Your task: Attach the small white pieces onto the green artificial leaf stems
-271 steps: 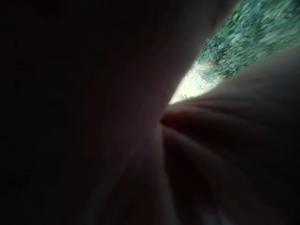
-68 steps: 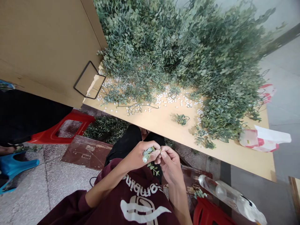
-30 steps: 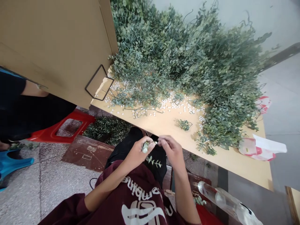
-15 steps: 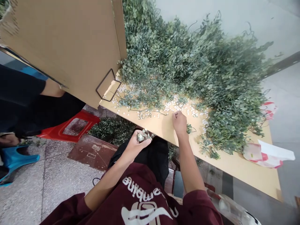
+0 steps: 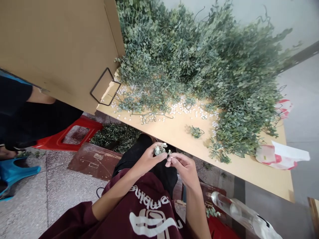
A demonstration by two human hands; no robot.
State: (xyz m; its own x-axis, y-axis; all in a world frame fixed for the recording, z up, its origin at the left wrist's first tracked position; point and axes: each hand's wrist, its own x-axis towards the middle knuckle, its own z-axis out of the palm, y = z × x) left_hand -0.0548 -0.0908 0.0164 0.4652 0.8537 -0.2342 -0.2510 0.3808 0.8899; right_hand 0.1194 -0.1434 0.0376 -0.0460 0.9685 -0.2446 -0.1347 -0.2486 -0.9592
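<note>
Above my lap, my left hand point(image 5: 149, 158) is closed around an artificial leafy sprig point(image 5: 158, 150) with a white piece on it. My right hand point(image 5: 183, 167) is beside it, thumb and fingers pinched at the sprig's right end. Whether a small white piece sits in that pinch is hidden. On the table point(image 5: 174, 131), a loose sprig point(image 5: 195, 131) lies just beyond my hands. Small white pieces point(image 5: 183, 107) are scattered in front of a big heap of green artificial foliage point(image 5: 194, 63).
At the left stands a large cardboard box point(image 5: 59, 49), with a dark wire frame point(image 5: 105, 87) at its corner. A torn white and red bag point(image 5: 279, 156) lies at the table's right end. Red point(image 5: 69, 134) and blue point(image 5: 18, 172) stools and a seated person's dark clothing are at the left.
My right hand has come back from the white pieces on the table to the sprig in my left hand. The view has shifted slightly.
</note>
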